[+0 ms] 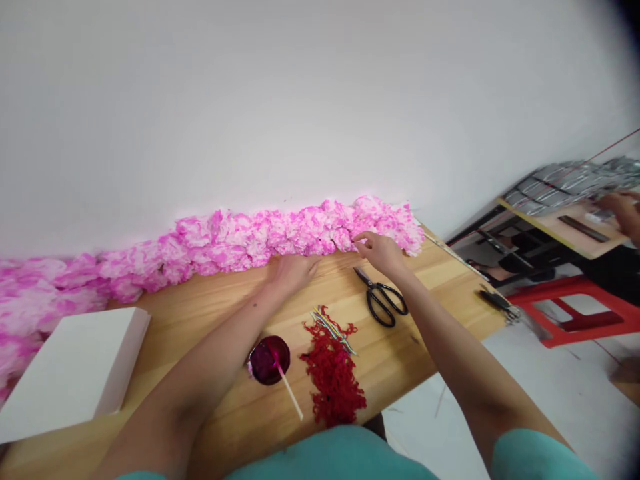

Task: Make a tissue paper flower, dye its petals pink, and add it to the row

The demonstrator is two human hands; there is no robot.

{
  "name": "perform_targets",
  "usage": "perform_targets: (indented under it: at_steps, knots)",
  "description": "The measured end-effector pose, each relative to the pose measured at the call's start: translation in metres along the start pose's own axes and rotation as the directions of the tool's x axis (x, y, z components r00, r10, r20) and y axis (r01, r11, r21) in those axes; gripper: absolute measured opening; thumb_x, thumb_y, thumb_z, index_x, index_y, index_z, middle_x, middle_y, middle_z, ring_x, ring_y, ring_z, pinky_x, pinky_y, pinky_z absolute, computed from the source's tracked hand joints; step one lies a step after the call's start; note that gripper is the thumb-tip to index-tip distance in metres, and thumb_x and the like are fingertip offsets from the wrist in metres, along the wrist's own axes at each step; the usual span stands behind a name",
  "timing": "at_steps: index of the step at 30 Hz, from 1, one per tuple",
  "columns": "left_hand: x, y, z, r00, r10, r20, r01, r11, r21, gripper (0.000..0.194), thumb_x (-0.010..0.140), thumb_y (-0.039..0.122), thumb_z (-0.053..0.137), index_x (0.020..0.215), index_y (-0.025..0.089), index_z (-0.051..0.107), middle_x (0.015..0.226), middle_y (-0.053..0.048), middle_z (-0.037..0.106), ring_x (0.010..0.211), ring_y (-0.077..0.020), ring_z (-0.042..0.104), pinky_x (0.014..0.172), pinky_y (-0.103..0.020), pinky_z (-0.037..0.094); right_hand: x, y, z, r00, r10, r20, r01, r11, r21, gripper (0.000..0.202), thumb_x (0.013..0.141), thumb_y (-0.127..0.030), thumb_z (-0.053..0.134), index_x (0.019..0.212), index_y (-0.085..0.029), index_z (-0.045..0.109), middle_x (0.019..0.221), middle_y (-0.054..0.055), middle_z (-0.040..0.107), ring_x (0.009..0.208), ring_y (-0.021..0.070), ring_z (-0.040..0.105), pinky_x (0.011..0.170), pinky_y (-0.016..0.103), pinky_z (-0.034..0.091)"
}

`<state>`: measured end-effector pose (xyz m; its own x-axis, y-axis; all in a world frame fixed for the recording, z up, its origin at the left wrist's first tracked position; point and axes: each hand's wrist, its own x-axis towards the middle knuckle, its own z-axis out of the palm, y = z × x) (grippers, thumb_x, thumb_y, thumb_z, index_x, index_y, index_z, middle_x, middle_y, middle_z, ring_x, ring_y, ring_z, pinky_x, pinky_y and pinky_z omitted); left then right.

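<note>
A long row of pink and white ruffled paper-like flowers (265, 233) lies along the wall. My left hand (295, 272) is at its front edge, thumb pointing right; its other fingers are mostly hidden. My right hand (383, 255) reaches to the row's right part, fingers curved and thumb apart, with nothing visible between them. Whether the fingertips touch the petals I cannot tell. Black-handled scissors (383, 299) lie just below my right hand. Nearer me are curly red strands (334, 387), with several thin coloured strips (333, 327) across their top.
A dark bowl of magenta liquid (270, 360) holds a pale stick (290, 393) on the wooden table (215, 333). A white box (75, 367) stands left. Pliers-like tools (500, 303) lie at the right edge. Beyond are a red stool (575, 310) and another person's hand (623, 210).
</note>
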<state>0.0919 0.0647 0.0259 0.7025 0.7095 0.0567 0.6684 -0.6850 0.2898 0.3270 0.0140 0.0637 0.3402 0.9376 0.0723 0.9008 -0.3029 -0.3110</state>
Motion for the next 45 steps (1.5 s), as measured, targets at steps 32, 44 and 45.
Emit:
perform_targets:
  at_steps: [32, 44, 45]
  knots:
    - [0.016, -0.004, 0.015, 1.0, 0.018, -0.003, -0.018, 0.998, 0.066, 0.039, 0.098, 0.031, 0.036, 0.122, 0.029, 0.067, 0.09, -0.009, 0.076, 0.083, -0.0273, 0.071, 0.067, -0.031, 0.045, 0.033, -0.013, 0.042, 0.981, 0.152, -0.12, -0.156, 0.988, -0.021, 0.021, 0.088, -0.038, 0.056, 0.091, -0.022, 0.069, 0.088, 0.004, 0.075, 0.086, 0.0224, 0.069, 0.065, 0.027, 0.04]
    - [0.012, -0.004, 0.01, 0.999, 0.044, -0.004, -0.044, 0.999, 0.019, 0.038, 0.097, 0.028, 0.039, 0.121, 0.029, 0.069, 0.099, -0.009, 0.076, 0.088, -0.0265, 0.071, 0.073, -0.032, 0.048, 0.025, -0.006, 0.037, 0.988, 0.105, -0.115, -0.087, 0.984, 0.155, 0.028, 0.094, -0.034, 0.05, 0.113, -0.024, 0.068, 0.079, 0.0, 0.076, 0.074, 0.0172, 0.07, 0.066, 0.025, 0.045]
    - [0.012, -0.003, 0.009, 0.999, 0.04, -0.001, -0.04, 0.999, 0.016, 0.038, 0.097, 0.028, 0.039, 0.122, 0.03, 0.068, 0.099, -0.008, 0.076, 0.088, -0.0265, 0.071, 0.073, -0.032, 0.048, 0.023, -0.003, 0.034, 0.989, 0.088, -0.12, -0.066, 0.983, 0.173, 0.028, 0.094, -0.034, 0.049, 0.113, -0.024, 0.067, 0.078, -0.001, 0.076, 0.074, 0.0168, 0.07, 0.065, 0.024, 0.044]
